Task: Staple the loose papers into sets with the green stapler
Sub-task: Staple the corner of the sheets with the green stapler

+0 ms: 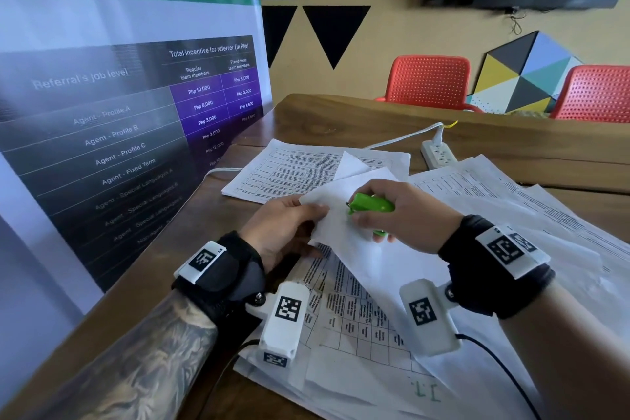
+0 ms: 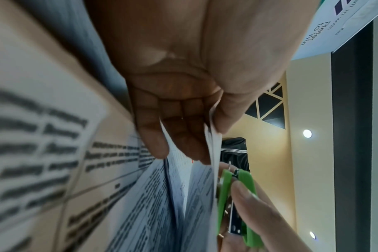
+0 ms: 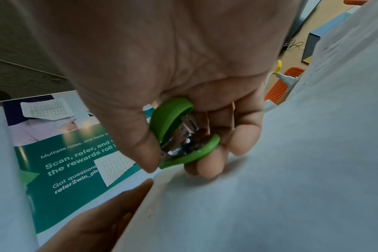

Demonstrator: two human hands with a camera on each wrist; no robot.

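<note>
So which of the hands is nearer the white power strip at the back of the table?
Right. The right hand, gripping the green stapler, sits just below the power strip. The left hand, holding the lifted sheets, is farther off to the strip's left.

On the table (image 1: 341, 112), a power strip (image 1: 438, 153) lies at one o'clock behind the spread papers (image 1: 375, 317).

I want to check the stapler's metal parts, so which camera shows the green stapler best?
The right wrist view: the green stapler sits close and sharp in the right hand, its metal inside exposed. The head view shows only its green top. The left wrist view shows it edge-on beside the papers.
</note>
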